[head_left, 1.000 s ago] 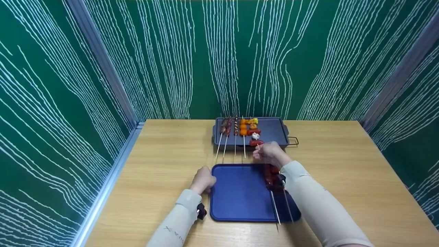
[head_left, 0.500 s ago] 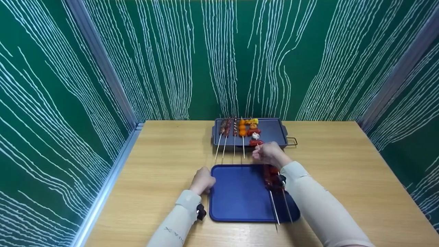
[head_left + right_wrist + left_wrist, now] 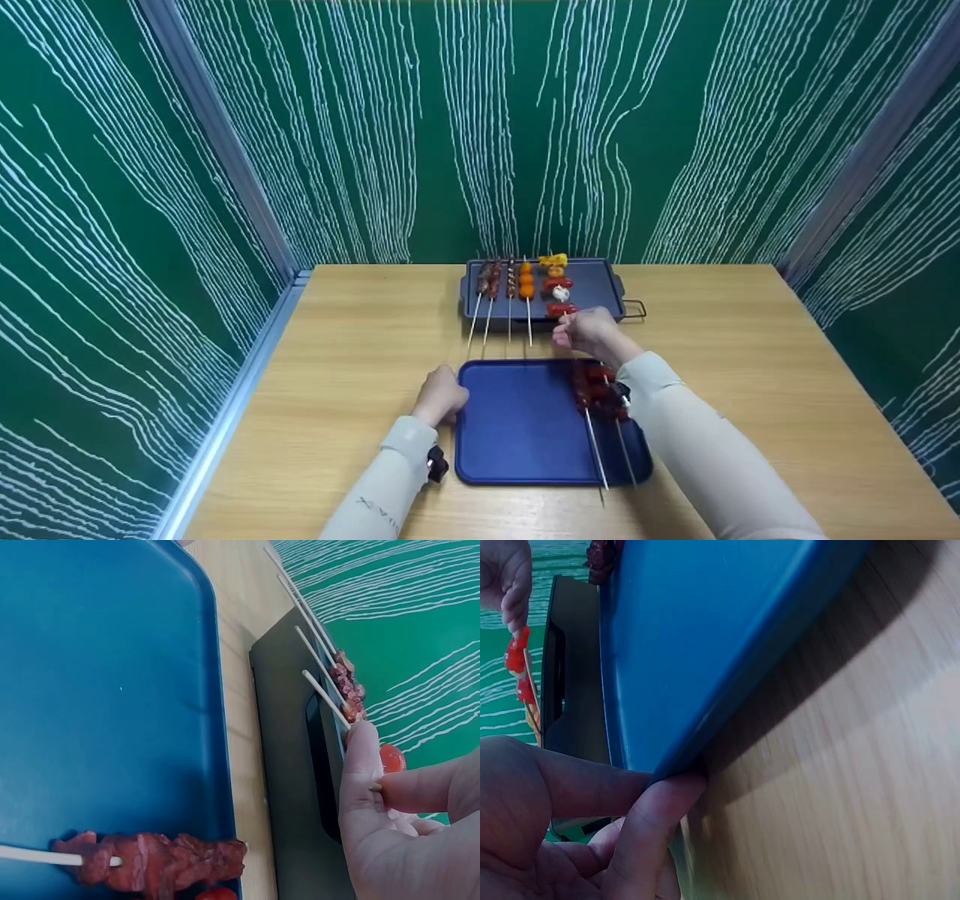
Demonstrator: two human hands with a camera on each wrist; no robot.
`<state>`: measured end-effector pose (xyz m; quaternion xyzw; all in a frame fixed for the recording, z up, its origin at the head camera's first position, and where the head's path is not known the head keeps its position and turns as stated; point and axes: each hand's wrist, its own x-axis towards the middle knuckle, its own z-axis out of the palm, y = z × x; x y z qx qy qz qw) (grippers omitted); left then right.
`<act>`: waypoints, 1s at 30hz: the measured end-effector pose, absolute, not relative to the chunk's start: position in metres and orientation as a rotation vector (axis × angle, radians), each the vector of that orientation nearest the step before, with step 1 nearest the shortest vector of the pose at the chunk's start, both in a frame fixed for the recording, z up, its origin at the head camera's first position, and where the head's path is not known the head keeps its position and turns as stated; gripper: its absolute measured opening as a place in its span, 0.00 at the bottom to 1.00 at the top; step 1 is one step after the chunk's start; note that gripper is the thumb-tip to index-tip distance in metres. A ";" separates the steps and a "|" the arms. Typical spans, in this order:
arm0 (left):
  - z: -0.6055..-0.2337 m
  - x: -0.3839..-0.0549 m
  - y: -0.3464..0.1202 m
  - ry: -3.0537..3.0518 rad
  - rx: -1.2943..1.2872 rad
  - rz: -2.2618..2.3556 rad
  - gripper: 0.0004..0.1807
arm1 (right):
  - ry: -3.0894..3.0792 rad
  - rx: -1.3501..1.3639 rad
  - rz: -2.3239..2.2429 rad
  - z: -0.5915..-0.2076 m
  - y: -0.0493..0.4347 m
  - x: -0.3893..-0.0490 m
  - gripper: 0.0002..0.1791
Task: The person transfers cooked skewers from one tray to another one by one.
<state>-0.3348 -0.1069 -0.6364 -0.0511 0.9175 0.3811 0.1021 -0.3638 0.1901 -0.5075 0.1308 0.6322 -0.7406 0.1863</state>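
Observation:
My right hand (image 3: 592,330) pinches the stick end of a mixed skewer (image 3: 557,283) between thumb and fingers. Yellow, orange, red and white pieces are threaded on it, and it points away over the right half of the grill pan (image 3: 596,289). In the right wrist view, the stick (image 3: 376,787) shows between thumb and finger. My left hand (image 3: 441,394) grips the left edge of a blue tray (image 3: 517,435); the left wrist view shows thumb and finger on the rim (image 3: 656,772). A dark red meat skewer (image 3: 582,386) and another red skewer (image 3: 602,390) lie on the tray, partly under my right forearm.
Several skewers, including an orange ball skewer (image 3: 526,281) and dark meat skewers (image 3: 484,279), lie on the pan's left half, sticks overhanging the front. A wire handle (image 3: 636,308) juts from its right side. Green patterned walls (image 3: 450,150) enclose the wooden table (image 3: 360,337).
The mixed skewer has shifted slightly right in my right hand, widening its gap from the orange one. My left hand keeps its grip on the tray. The whole view has drifted slightly.

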 end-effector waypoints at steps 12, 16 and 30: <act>-0.585 -0.304 -0.097 2.714 -0.175 1.115 0.11 | 1.833 0.367 -2.059 -0.498 0.192 -0.354 0.12; -0.595 -0.310 -0.099 2.697 -0.163 1.144 0.10 | 1.838 0.363 -2.059 -0.496 0.193 -0.351 0.12; -0.624 -0.327 -0.106 2.695 -0.108 1.160 0.10 | 1.838 0.281 -2.039 -0.485 0.191 -0.337 0.13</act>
